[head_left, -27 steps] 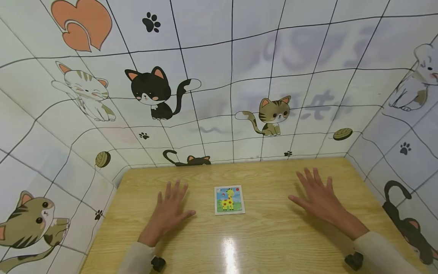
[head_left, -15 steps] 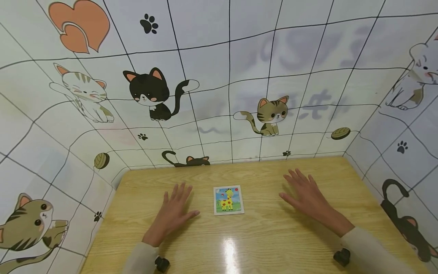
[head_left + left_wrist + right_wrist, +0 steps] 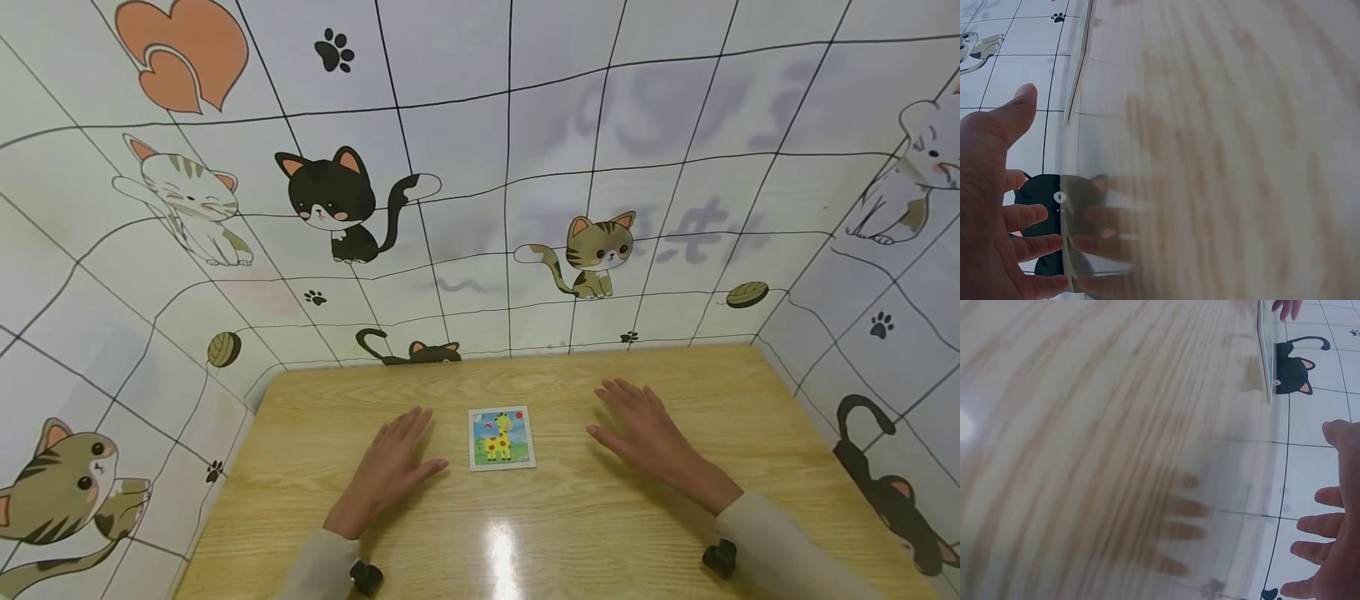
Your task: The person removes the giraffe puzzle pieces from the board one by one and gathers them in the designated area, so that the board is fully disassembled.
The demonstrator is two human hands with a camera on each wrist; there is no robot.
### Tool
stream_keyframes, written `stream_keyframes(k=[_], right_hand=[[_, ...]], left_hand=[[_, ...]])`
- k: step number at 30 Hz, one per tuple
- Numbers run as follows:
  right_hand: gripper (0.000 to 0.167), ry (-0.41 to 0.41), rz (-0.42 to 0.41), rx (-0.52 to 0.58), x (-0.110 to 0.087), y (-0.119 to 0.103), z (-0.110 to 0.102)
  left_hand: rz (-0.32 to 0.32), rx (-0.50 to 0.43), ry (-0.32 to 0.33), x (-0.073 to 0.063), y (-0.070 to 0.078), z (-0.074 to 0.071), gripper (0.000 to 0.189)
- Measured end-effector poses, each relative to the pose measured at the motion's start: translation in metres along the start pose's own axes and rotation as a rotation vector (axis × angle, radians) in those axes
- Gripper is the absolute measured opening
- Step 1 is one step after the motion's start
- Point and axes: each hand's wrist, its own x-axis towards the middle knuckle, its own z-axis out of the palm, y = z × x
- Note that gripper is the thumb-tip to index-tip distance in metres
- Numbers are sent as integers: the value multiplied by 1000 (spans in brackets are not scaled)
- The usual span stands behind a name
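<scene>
A square giraffe picture puzzle (image 3: pixel 502 439) with a white border lies flat at the middle of the wooden table. To its left is my left hand (image 3: pixel 393 467), palm down over the table, fingers extended and thumb pointing toward the puzzle. My right hand (image 3: pixel 648 433) is on the other side, farther off, with fingers spread and nothing in them. Both wrist views show the puzzle edge-on as a thin slab, its edge (image 3: pixel 1080 69) past my left thumb and its edge (image 3: pixel 1265 350) beyond my right one. Neither hand touches it.
The light wood table (image 3: pixel 600 533) is glossy, with a bright glare patch near the front. White walls with cat drawings (image 3: pixel 330 204) enclose it at the back and both sides. A small black camera sits on each wrist, such as the right one (image 3: pixel 720 557).
Both hands have moved inward toward the puzzle, the right one farther, sliding left. My left hand has shifted slightly right. The puzzle has stayed in place.
</scene>
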Motion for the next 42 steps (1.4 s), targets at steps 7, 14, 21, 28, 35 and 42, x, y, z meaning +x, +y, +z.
stream_keyframes(k=[7,14,21,28,35,42], right_hand=[[65,15,-32,18,10,-8,12],[64,26,-54,58,26,-17,18],[63,-9,-50,120,36,-27,22],[56,-60,-38,177,46,-38,28],[53,-132,-46,288,56,-47,38],[49,-153,-83,360,62,-53,47]], left_hand=[[26,-45,25,1,6,4,89],[55,-121,66,3,11,8,88],[70,-193,79,7,18,14,86],[89,-275,93,15,31,23,83],[127,-289,116,17,39,37,75],[148,-310,153,19,37,43,72]])
